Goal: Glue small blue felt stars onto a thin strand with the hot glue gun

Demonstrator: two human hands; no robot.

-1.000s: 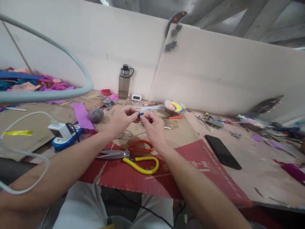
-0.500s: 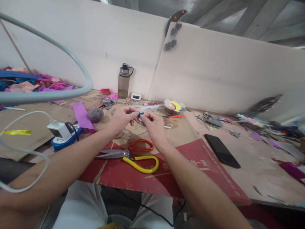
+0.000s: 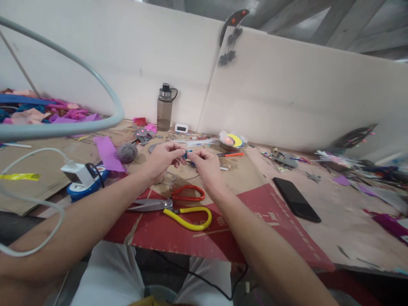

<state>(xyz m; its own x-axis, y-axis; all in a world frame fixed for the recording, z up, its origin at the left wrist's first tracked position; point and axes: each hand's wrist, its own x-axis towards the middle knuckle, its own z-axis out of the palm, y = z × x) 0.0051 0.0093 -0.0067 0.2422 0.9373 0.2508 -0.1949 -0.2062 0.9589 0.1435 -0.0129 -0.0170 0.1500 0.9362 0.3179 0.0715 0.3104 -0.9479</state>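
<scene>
Both hands meet above the cardboard-covered table (image 3: 248,170). My left hand (image 3: 164,158) and my right hand (image 3: 206,166) pinch a small blue piece (image 3: 185,155) between their fingertips; what the piece is I cannot tell. Below the hands lie scissors with one red and one yellow handle (image 3: 178,206), blades pointing left. A grey yarn ball (image 3: 127,152) sits left of my left hand.
A bottle (image 3: 164,107) stands at the white back panel, a small white clock (image 3: 182,128) beside it. A metal dish (image 3: 232,142) and an orange pen (image 3: 232,155) lie behind the hands. A black phone (image 3: 296,200) lies right. A white charger on a blue base (image 3: 82,178) sits left, under a grey tube (image 3: 79,123).
My hands stay together on the blue piece and shift slightly closer. The view has drifted a little; nothing on the table moved.
</scene>
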